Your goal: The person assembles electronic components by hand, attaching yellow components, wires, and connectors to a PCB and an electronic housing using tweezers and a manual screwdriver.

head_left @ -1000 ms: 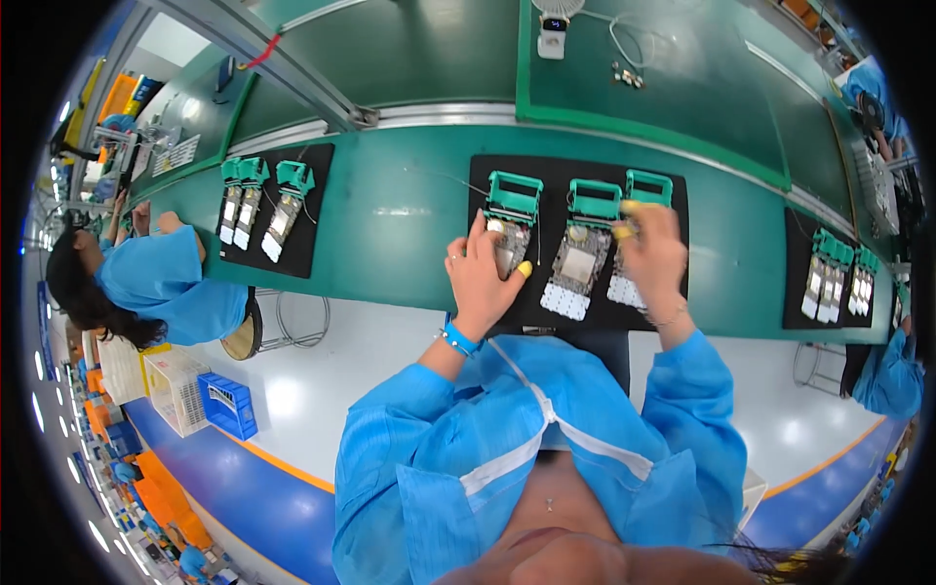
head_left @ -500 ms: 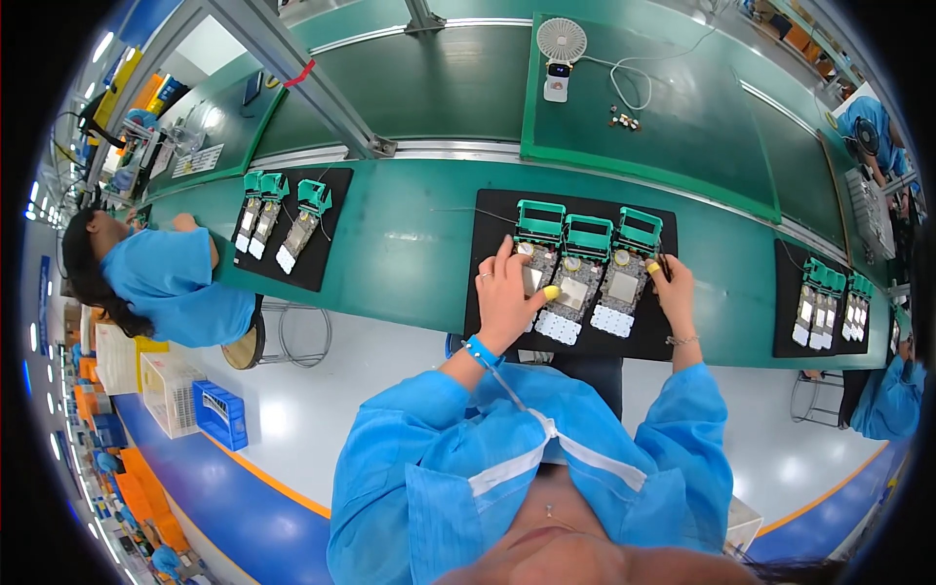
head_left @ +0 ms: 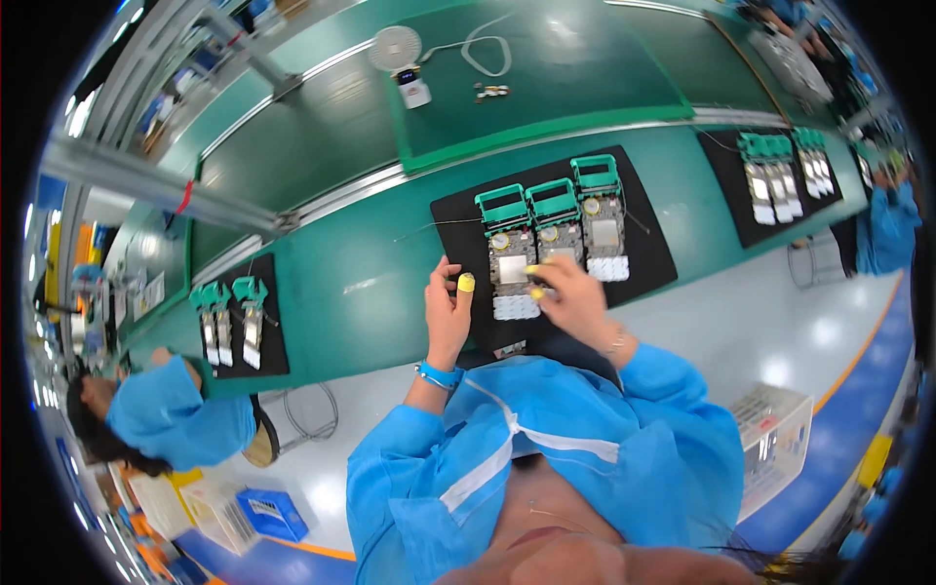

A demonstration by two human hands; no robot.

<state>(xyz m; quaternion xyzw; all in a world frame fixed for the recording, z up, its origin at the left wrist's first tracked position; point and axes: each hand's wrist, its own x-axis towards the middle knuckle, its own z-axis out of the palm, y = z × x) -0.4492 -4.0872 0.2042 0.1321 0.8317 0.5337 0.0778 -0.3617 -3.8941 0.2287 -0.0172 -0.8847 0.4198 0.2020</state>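
Three circuit boards lie side by side on a black mat (head_left: 651, 255), each with a green plastic frame at its far end: a left board (head_left: 511, 268), a middle board (head_left: 561, 241) and a right board (head_left: 604, 232). My left hand (head_left: 448, 314) is off the boards at the mat's near left edge, fingers loosely bent and apart, with a yellow cover on the thumb and nothing seen in it. Over the middle board's near end, my right hand (head_left: 577, 300) has its yellow-covered thumb and finger drawn together around something small and dark, too blurred to name.
More boards with green frames lie on a left mat (head_left: 266, 327) and a right mat (head_left: 751, 219). Beyond a metal rail stands a small white fan (head_left: 395, 49) with a cable and small loose parts (head_left: 491, 92). A co-worker (head_left: 185, 414) sits at left, another (head_left: 887, 229) at far right.
The view has turned, shifting the whole scene. My left hand has come off the boards to the mat's left edge. My right hand has moved from beside the right board to the middle board.
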